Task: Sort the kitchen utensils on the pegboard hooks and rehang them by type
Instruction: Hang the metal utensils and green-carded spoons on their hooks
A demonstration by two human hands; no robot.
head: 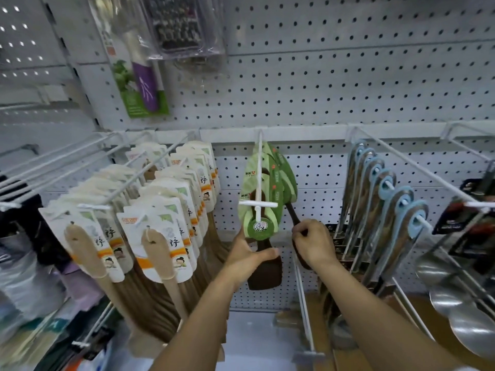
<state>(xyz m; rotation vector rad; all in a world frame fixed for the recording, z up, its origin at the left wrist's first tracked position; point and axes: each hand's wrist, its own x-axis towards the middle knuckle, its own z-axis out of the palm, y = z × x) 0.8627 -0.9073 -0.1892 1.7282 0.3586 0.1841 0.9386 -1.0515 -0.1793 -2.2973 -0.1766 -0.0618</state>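
Dark wooden spatulas with green leaf-shaped cards (263,188) hang on a white hook (258,183) in the middle of the pegboard (334,84). My left hand (247,261) holds the front dark spatula (265,271) by its blade, thumb across it, just below the hook's tip. My right hand (313,243) grips the dark handle (293,215) of a spatula further back on the same hook, its fingers curled round it.
Pale wooden spatulas on white cards (150,226) fill the hooks at left. Blue-handled steel utensils (388,204) hang at right, with shiny ladles (460,303) beyond. A packaged peeler (139,76) and a grater (176,25) hang above. A lower white hook (304,303) juts out beneath my right arm.
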